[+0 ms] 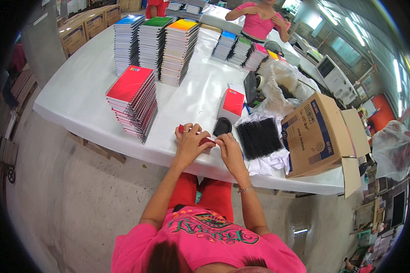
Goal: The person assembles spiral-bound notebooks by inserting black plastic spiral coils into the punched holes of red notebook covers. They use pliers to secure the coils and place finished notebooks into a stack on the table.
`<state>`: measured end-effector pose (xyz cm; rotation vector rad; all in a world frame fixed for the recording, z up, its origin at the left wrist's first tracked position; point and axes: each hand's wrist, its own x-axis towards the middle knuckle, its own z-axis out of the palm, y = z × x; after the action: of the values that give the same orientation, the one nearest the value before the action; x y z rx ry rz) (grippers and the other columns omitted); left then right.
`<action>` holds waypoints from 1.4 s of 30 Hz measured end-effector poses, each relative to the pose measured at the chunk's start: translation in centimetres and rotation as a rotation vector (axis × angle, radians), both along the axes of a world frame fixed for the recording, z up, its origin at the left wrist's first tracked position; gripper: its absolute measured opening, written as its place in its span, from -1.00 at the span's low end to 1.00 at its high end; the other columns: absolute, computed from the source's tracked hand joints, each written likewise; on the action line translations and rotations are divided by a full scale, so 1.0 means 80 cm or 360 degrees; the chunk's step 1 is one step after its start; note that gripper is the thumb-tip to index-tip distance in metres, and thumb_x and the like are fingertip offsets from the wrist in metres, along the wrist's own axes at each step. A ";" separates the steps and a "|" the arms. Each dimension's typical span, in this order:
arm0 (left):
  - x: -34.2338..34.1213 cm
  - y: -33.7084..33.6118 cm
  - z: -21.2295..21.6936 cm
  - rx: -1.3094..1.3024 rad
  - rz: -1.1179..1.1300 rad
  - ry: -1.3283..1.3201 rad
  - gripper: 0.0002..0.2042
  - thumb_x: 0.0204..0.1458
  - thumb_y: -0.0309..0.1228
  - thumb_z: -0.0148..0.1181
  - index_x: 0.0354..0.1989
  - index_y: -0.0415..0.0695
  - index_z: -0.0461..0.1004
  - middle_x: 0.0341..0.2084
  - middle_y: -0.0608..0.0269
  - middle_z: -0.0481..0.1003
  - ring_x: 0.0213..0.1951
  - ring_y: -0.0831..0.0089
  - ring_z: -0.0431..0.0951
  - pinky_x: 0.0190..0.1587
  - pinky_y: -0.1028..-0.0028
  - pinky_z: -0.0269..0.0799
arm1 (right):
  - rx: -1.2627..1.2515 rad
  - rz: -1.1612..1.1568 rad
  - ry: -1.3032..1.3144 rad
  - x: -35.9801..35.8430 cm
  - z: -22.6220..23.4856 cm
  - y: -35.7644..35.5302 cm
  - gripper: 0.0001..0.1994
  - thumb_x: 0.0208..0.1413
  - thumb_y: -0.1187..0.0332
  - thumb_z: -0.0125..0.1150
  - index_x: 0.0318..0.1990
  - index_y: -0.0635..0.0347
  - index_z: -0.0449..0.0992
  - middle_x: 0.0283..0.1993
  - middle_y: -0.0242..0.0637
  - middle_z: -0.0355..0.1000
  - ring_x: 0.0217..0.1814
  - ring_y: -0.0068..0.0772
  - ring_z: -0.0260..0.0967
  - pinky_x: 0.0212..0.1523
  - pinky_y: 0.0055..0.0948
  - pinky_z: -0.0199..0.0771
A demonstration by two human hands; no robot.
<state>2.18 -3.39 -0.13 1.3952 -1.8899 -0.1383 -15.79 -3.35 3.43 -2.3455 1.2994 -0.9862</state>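
Observation:
Close to the table's near edge, my left hand (190, 144) is wrapped over a small red-covered notebook (207, 141), with parts of the red cover showing between and beyond the fingers. My right hand (231, 152) is closed in a pinch at the notebook's right end; what lies between its fingertips is too small to make out. Just beyond the hands sits a round black object (223, 127). Right of my right hand, many black binding coils (259, 139) lie side by side on white wrapping. A block of red-covered pages (232, 103) stands behind the round object.
A tall stack of red spiral notebooks (131, 102) stands left on the white table (77, 98). Blue, green and yellow stacks (180, 52) rise behind it. An open cardboard box (312, 136) sits at the right, beside clear plastic (282, 75). Another person (258, 22) stands across the table.

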 end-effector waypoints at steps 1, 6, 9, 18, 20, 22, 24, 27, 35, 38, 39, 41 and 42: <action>0.001 -0.001 -0.003 0.0002 0.0010 0.0001 -0.68 -0.10 0.02 0.34 -0.24 0.15 0.61 -0.19 0.38 0.38 0.07 0.26 0.26 0.14 -0.11 -0.03 | 0.0065 -0.0044 -0.0224 0.006 0.002 0.004 -0.87 0.19 0.45 0.16 -0.18 0.30 0.39 -0.24 -0.01 0.38 -0.18 0.13 0.36 -0.19 -0.08 0.32; 0.000 -0.003 -0.007 -0.0023 0.0046 -0.0018 -0.68 -0.10 0.01 0.34 -0.22 0.15 0.61 -0.17 0.39 0.38 0.08 0.27 0.25 0.14 -0.10 -0.02 | -0.0014 0.0021 -0.0158 0.006 0.011 0.002 -0.85 0.18 0.45 0.18 -0.16 0.28 0.39 -0.25 -0.03 0.35 -0.22 0.06 0.34 -0.20 -0.15 0.33; -0.001 -0.004 -0.003 0.0047 0.0046 -0.0021 -0.67 -0.10 0.01 0.34 -0.22 0.14 0.61 -0.16 0.39 0.39 0.09 0.26 0.25 0.14 -0.11 -0.02 | 0.0042 0.0026 -0.0198 0.007 0.010 0.002 -0.85 0.17 0.43 0.19 -0.18 0.27 0.40 -0.22 -0.02 0.36 -0.15 0.12 0.34 -0.17 -0.11 0.32; 0.001 -0.007 0.001 0.0053 0.0043 -0.0055 -0.69 -0.07 -0.03 0.34 -0.20 0.13 0.61 -0.16 0.37 0.39 0.08 0.24 0.26 0.15 -0.12 -0.03 | 0.0038 -0.0019 -0.0193 0.009 -0.004 -0.004 -0.85 0.18 0.39 0.19 -0.18 0.27 0.45 -0.21 -0.05 0.37 -0.15 0.11 0.34 -0.19 -0.07 0.31; -0.001 -0.008 0.003 0.0040 0.0047 -0.0051 -0.71 -0.06 -0.05 0.34 -0.21 0.14 0.60 -0.17 0.38 0.39 0.08 0.25 0.26 0.14 -0.12 -0.02 | -0.0040 -0.0026 -0.0129 0.008 -0.006 -0.007 -0.85 0.18 0.40 0.20 -0.18 0.29 0.46 -0.23 -0.06 0.37 -0.19 0.08 0.35 -0.20 -0.11 0.32; -0.001 -0.007 0.005 0.0052 0.0044 -0.0060 -0.73 -0.06 -0.06 0.34 -0.23 0.14 0.59 -0.18 0.38 0.39 0.08 0.26 0.26 0.13 -0.12 -0.01 | -0.0163 -0.0056 -0.0018 0.011 -0.008 -0.008 -0.85 0.18 0.42 0.22 -0.20 0.33 0.46 -0.27 -0.05 0.38 -0.25 0.00 0.35 -0.23 -0.20 0.35; -0.001 -0.008 0.005 0.0042 0.0045 -0.0062 -0.74 -0.06 -0.06 0.34 -0.24 0.14 0.59 -0.19 0.39 0.38 0.08 0.27 0.26 0.12 -0.11 0.00 | -0.0121 -0.0062 -0.0217 0.014 -0.005 -0.007 -0.85 0.17 0.43 0.22 -0.19 0.32 0.46 -0.27 -0.07 0.38 -0.25 -0.01 0.35 -0.23 -0.20 0.35; -0.002 -0.008 0.004 0.0030 0.0042 -0.0057 -0.74 -0.07 -0.07 0.34 -0.26 0.13 0.58 -0.20 0.39 0.38 0.08 0.28 0.25 0.12 -0.11 0.00 | -0.0131 -0.0049 -0.0134 0.013 -0.009 -0.009 -0.84 0.15 0.44 0.24 -0.18 0.31 0.46 -0.26 -0.09 0.38 -0.25 -0.03 0.35 -0.23 -0.20 0.35; -0.003 -0.007 0.003 0.0033 0.0044 -0.0054 -0.75 -0.08 -0.12 0.36 -0.24 0.14 0.58 -0.20 0.39 0.38 0.07 0.28 0.26 0.15 -0.13 -0.02 | -0.0070 -0.0078 -0.0159 0.016 -0.014 -0.012 -0.84 0.15 0.43 0.25 -0.18 0.30 0.47 -0.26 -0.11 0.38 -0.24 -0.06 0.35 -0.20 -0.18 0.33; -0.002 -0.006 0.006 0.0070 0.0023 -0.0051 -0.76 -0.06 -0.13 0.35 -0.23 0.14 0.58 -0.20 0.39 0.38 0.07 0.28 0.26 0.14 -0.12 -0.01 | -0.0122 -0.0126 -0.0124 0.020 -0.012 -0.011 -0.86 0.16 0.43 0.22 -0.21 0.31 0.48 -0.27 -0.10 0.37 -0.22 -0.04 0.34 -0.19 -0.16 0.32; 0.000 -0.005 0.006 0.0070 0.0025 -0.0055 -0.75 -0.06 -0.14 0.35 -0.20 0.14 0.58 -0.19 0.38 0.38 0.07 0.28 0.26 0.15 -0.12 -0.02 | -0.0120 -0.0128 -0.0229 0.024 -0.004 -0.007 -0.87 0.18 0.42 0.20 -0.23 0.32 0.48 -0.28 -0.09 0.37 -0.22 -0.02 0.34 -0.20 -0.15 0.32; 0.002 -0.004 0.006 0.0071 0.0029 -0.0063 -0.71 -0.05 -0.15 0.35 -0.13 0.15 0.56 -0.19 0.38 0.38 0.08 0.29 0.26 0.16 -0.11 -0.02 | -0.0124 -0.0126 -0.0288 0.029 -0.003 -0.006 -0.87 0.20 0.42 0.17 -0.26 0.33 0.49 -0.29 -0.08 0.37 -0.21 0.00 0.33 -0.20 -0.14 0.31; 0.001 -0.004 0.006 0.0062 0.0016 -0.0039 -0.69 -0.04 -0.15 0.34 -0.10 0.14 0.55 -0.17 0.37 0.38 0.10 0.28 0.26 0.17 -0.12 -0.03 | -0.0134 -0.0130 -0.0237 0.028 -0.004 -0.007 -0.87 0.20 0.42 0.16 -0.28 0.33 0.50 -0.30 -0.07 0.36 -0.21 0.01 0.33 -0.20 -0.13 0.31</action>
<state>2.26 -3.68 0.36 1.4380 -1.9093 -0.1549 -13.55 -3.95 3.11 -2.2449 1.3289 -1.2385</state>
